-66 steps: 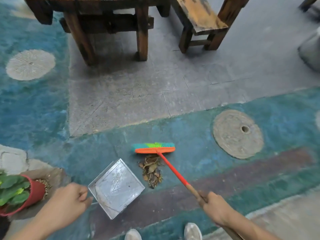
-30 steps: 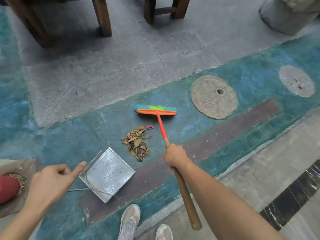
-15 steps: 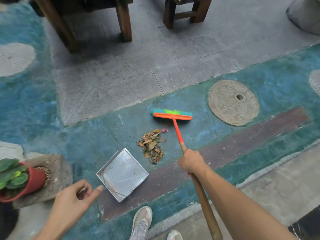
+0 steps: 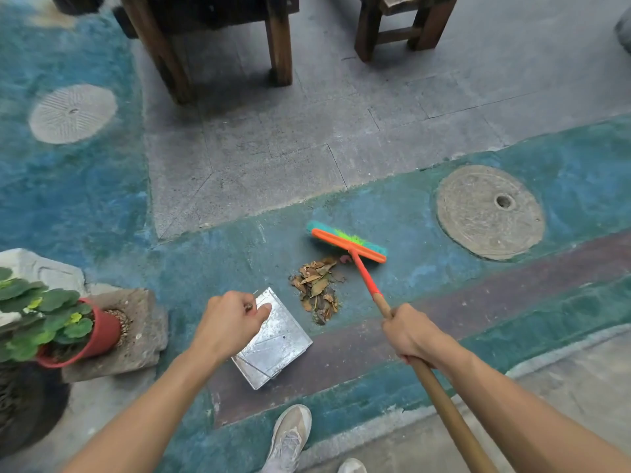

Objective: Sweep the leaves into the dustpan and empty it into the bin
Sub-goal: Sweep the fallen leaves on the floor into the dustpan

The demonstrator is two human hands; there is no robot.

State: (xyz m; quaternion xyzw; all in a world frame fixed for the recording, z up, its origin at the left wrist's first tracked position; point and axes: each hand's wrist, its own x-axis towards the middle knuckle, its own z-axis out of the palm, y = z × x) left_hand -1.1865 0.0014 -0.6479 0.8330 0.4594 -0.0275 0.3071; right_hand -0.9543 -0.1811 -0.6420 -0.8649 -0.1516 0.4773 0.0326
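Observation:
A small pile of dry brown leaves (image 4: 317, 288) lies on the painted blue-green floor. The broom head (image 4: 348, 241), orange with green and teal bristles, rests on the floor just beyond the pile. My right hand (image 4: 409, 336) grips the broom's wooden handle (image 4: 444, 404). A square metal dustpan (image 4: 278, 346) sits flat on the floor, left of and nearer than the leaves. My left hand (image 4: 232, 322) hovers over its far left corner, fingers curled and pinching the pan's thin wire handle. No bin is in view.
A red pot with a green plant (image 4: 85, 332) stands on a stone block at the left. Wooden table legs (image 4: 278, 42) and a stool (image 4: 403, 29) are at the back. A round stone cover (image 4: 490, 213) is set in the floor at right. My shoes (image 4: 290, 435) are below.
My left hand has risen from the lower left to the dustpan's far corner. The broom head has turned slightly, and my right hand stays on the handle.

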